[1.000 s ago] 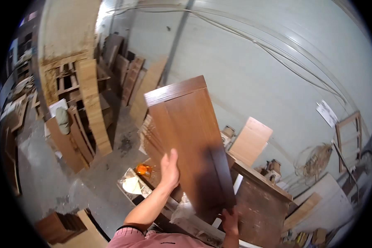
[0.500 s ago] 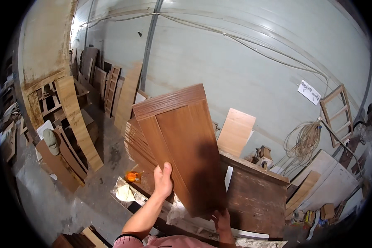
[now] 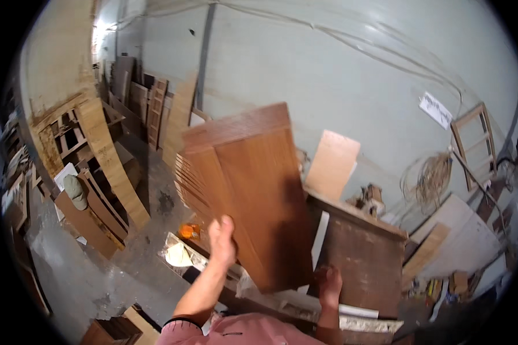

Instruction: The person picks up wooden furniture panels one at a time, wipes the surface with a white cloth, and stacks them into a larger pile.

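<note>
A brown wooden cabinet door (image 3: 259, 190) with a raised frame and a flat middle panel stands tilted before me, over the workbench. Along its left edge my left hand (image 3: 222, 241) grips it, the thumb lying on the front face and the other fingers hidden behind. Beside the door's lower right corner is my right hand (image 3: 329, 284), its fingers loosely bent and slightly blurred; a small gap seems to part it from the wood. Behind the door's left edge shows a stack of brown wooden pieces (image 3: 189, 183).
The brown workbench top (image 3: 362, 259) spreads to the right, with a white strip (image 3: 320, 244) on it. An orange thing (image 3: 189, 231) lies at the bench's left. Boards (image 3: 112, 155) and a cap (image 3: 75, 192) stand left. A coiled cable (image 3: 429, 178) hangs on the right wall.
My right hand has come away from the door's lower corner, moving right and up. The door has shifted slightly up, still in my left hand. The whole view has swung a little.
</note>
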### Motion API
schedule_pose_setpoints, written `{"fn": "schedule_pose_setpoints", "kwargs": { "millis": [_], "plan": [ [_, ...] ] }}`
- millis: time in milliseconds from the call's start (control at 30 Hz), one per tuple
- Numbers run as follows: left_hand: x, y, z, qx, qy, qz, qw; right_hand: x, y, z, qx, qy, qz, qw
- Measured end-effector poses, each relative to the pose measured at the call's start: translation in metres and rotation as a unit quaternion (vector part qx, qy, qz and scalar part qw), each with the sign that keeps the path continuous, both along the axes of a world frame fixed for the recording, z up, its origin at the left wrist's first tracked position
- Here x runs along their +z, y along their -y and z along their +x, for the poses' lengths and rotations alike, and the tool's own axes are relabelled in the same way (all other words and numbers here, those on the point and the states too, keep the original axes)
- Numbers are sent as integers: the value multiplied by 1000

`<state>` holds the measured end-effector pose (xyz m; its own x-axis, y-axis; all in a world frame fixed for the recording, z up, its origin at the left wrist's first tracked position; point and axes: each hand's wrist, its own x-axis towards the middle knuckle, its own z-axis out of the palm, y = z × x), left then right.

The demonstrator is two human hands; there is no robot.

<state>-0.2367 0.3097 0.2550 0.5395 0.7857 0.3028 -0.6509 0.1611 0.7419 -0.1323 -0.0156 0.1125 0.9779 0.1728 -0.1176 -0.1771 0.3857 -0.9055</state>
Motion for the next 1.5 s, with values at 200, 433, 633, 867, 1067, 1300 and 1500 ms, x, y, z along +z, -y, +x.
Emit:
{"fn": "schedule_pose_setpoints", "kwargs": {
  "millis": [200,433,633,867,1067,1300,1500],
  "plan": [
    [-2,-64,-80,79,-56,-63,993,-44,6,-4,39,90,-231,968],
    [27,-72,-177,298,-95,-75,947,-68,-134,-61,179,457,-411,768],
    [17,-45,-173,319,-122,-57,938,-131,-141,-51,220,440,-461,739],
    [12,17,-81,218,-157,-99,958,-111,-28,13,56,262,-646,714],
    [-32,96,55,151,-270,101,946,-71,137,109,-311,179,-462,811],
    [-57,143,131,172,-298,75,936,-123,120,183,123,200,-718,656],
    [-54,145,149,106,-330,28,938,-160,104,341,20,225,-728,647]
  ]
}}
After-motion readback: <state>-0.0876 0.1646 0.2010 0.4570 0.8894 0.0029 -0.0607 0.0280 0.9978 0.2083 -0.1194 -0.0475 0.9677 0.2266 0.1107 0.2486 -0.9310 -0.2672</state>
